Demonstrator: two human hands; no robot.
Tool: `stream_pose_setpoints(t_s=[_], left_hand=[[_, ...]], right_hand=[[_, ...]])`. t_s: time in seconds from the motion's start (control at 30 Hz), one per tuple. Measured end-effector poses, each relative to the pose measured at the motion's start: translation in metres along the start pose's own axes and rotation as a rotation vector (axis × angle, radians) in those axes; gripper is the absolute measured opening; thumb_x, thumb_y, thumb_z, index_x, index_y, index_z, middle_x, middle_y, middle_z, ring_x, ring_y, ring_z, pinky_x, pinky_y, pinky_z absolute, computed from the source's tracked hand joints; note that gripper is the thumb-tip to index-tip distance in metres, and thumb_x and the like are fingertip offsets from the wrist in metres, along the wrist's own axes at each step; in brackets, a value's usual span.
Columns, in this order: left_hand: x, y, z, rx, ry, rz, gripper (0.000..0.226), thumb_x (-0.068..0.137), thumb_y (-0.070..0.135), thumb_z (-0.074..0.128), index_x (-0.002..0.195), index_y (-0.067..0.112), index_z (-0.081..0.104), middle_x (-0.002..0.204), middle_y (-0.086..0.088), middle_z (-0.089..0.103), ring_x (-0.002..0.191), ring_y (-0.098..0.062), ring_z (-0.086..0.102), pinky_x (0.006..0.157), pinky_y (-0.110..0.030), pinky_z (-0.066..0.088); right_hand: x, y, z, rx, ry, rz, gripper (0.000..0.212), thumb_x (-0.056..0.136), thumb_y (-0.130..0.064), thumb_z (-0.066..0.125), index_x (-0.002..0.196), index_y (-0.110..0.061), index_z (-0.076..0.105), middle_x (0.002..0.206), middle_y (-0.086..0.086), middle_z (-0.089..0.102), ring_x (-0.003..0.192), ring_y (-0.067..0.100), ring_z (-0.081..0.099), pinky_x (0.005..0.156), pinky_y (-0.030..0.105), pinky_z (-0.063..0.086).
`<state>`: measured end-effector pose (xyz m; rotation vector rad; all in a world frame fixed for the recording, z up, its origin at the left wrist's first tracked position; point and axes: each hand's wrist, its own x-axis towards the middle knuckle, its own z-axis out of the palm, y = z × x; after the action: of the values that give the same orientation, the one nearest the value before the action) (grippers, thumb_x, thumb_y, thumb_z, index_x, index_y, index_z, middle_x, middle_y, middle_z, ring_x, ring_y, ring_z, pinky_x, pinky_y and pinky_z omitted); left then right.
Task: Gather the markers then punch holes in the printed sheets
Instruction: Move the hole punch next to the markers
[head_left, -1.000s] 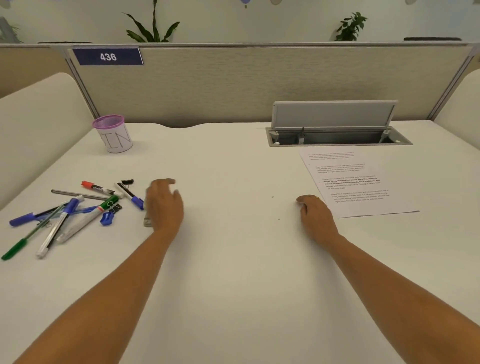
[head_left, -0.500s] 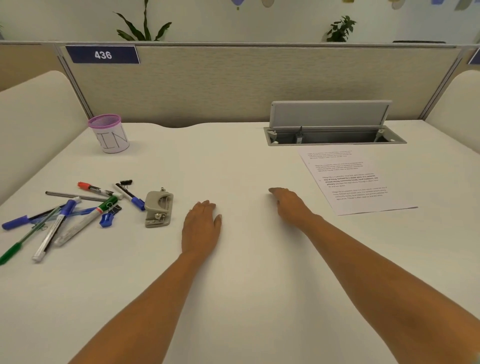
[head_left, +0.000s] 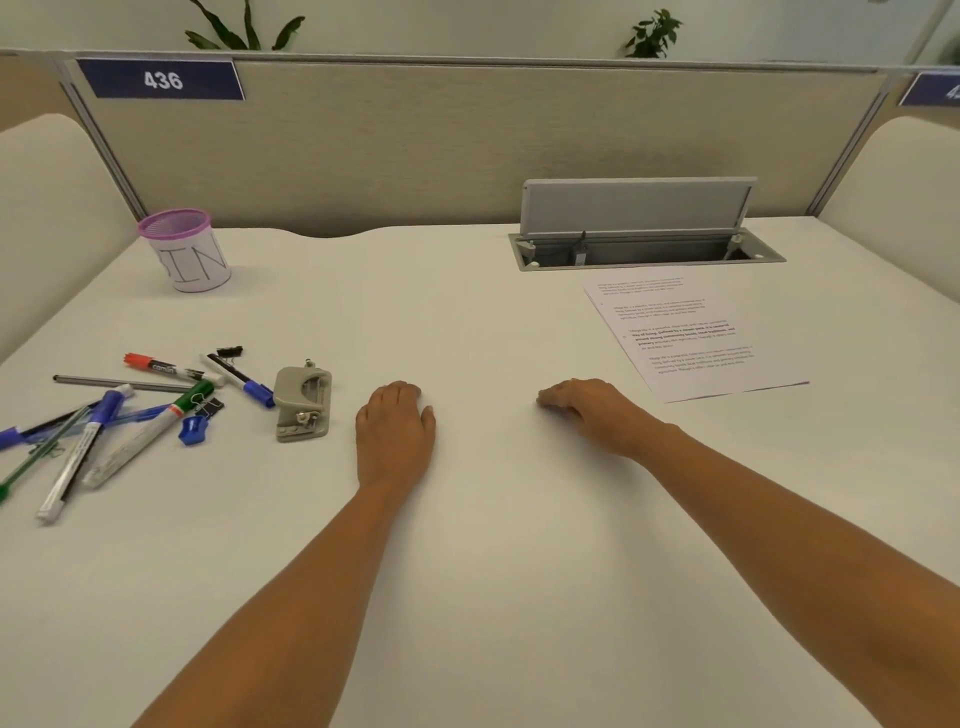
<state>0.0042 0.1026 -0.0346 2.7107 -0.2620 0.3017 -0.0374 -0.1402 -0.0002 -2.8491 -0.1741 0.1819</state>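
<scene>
right now we are resting both hands flat and empty on the desk (head_left: 467, 597); the markers (head_left: 130, 415) are lying scattered beyond the hole punch (head_left: 303, 402), nearest our left hand (head_left: 396, 431), right hand (head_left: 592, 410) nearer the printed sheets (head_left: 685, 332).

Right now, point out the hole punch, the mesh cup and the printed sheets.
hole punch (head_left: 303, 402): head view, on its grey lever top.
mesh cup (head_left: 195, 261): head view, on the white paper label.
printed sheets (head_left: 691, 332): head view, on the middle of the top page.
</scene>
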Motion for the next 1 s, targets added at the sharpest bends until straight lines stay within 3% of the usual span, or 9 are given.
stream_pose_setpoints(t_s=[0.27, 0.43, 0.5, 0.67, 0.83, 1.0], left_hand=[[-0.001, 0.001, -0.002, -0.008, 0.0, -0.003, 0.03, 0.094, 0.021, 0.043, 0.119, 0.008, 0.053, 0.126, -0.007, 0.054, 0.123, -0.026, 0.044, 0.102, -0.037, 0.03], [0.0, 0.0, -0.001, -0.002, -0.006, -0.006, 0.031, 0.094, 0.022, 0.043, 0.12, 0.008, 0.053, 0.128, -0.008, 0.053, 0.124, -0.026, 0.043, 0.103, -0.037, 0.03], [0.0, 0.0, -0.001, 0.0, -0.003, -0.005, 0.031, 0.094, 0.022, 0.043, 0.12, 0.008, 0.053, 0.128, -0.007, 0.053, 0.124, -0.026, 0.043, 0.102, -0.037, 0.03], [0.0, -0.001, 0.0, -0.016, -0.001, -0.009, 0.031, 0.094, 0.022, 0.043, 0.12, 0.009, 0.052, 0.128, -0.006, 0.052, 0.124, -0.025, 0.042, 0.103, -0.037, 0.029], [0.0, 0.0, 0.0, -0.019, -0.001, -0.003, 0.031, 0.094, 0.022, 0.042, 0.12, 0.009, 0.052, 0.128, -0.007, 0.052, 0.125, -0.026, 0.041, 0.103, -0.037, 0.028], [0.0, 0.0, 0.001, -0.002, 0.002, 0.0, 0.031, 0.094, 0.022, 0.042, 0.12, 0.009, 0.052, 0.128, -0.008, 0.052, 0.124, -0.027, 0.042, 0.103, -0.037, 0.029]], right_hand=[[-0.022, -0.006, 0.008, 0.105, 0.082, 0.025, 0.033, 0.097, -0.011, 0.041, 0.125, -0.013, 0.058, 0.13, 0.003, 0.055, 0.119, 0.019, 0.049, 0.102, 0.021, 0.033], [-0.011, -0.015, 0.003, -0.071, 0.083, 0.051, 0.024, 0.085, 0.0, 0.048, 0.103, 0.0, 0.064, 0.106, 0.015, 0.063, 0.103, 0.032, 0.057, 0.091, 0.039, 0.047], [-0.007, -0.016, 0.004, -0.098, 0.097, 0.034, 0.021, 0.082, 0.002, 0.049, 0.096, 0.001, 0.064, 0.1, 0.015, 0.063, 0.097, 0.034, 0.057, 0.085, 0.04, 0.048], [-0.002, -0.023, 0.001, -0.092, 0.125, 0.047, 0.02, 0.079, 0.008, 0.044, 0.088, 0.0, 0.06, 0.09, 0.012, 0.057, 0.077, 0.025, 0.044, 0.071, 0.034, 0.04], [0.003, -0.03, -0.001, -0.109, 0.137, 0.058, 0.024, 0.077, 0.012, 0.042, 0.075, -0.012, 0.046, 0.08, 0.006, 0.046, 0.072, 0.023, 0.039, 0.063, 0.028, 0.03], [0.0, -0.037, 0.008, -0.148, 0.199, 0.066, 0.026, 0.069, 0.016, 0.041, 0.07, -0.01, 0.037, 0.071, 0.008, 0.036, 0.069, 0.022, 0.03, 0.058, 0.029, 0.021]])
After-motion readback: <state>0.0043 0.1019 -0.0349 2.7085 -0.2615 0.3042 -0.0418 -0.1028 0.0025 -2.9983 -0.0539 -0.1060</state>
